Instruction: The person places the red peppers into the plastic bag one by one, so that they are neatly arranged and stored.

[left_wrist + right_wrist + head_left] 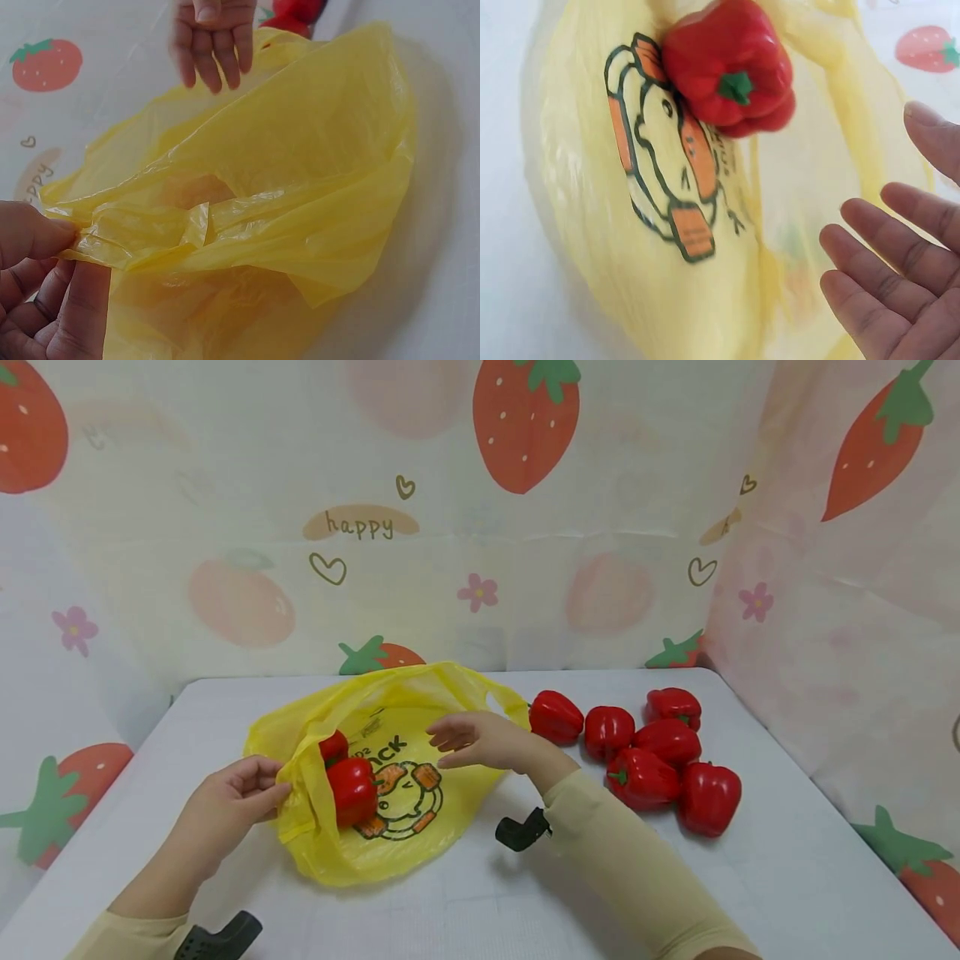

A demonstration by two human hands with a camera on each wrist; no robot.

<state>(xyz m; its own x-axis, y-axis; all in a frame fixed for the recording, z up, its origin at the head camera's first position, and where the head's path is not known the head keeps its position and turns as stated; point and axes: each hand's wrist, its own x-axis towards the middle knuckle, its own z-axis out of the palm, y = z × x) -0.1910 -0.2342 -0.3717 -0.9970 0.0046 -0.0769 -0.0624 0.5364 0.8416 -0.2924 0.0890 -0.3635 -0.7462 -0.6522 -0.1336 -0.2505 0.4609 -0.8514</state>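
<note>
A yellow plastic bag (457, 810) with a printed cartoon lies on the table, its mouth spread. My left hand (234, 802) pinches the left edge of the bag between thumb and fingers, as the left wrist view shows up close. Two red bell peppers are at the bag's left side: one bell pepper (354, 791) in front, another (333, 747) partly hidden behind it. Above the bag's right part hovers my right hand (491, 745), fingers extended and holding nothing. In the right wrist view a green-stemmed bell pepper (727, 60) lies against the print, apart from that hand.
Several red bell peppers, among them a front one (709, 799) and a left one (556, 717), sit in a group right of the bag on the white table (450, 910). A fruit-patterned cloth (525, 543) hangs behind and at the sides.
</note>
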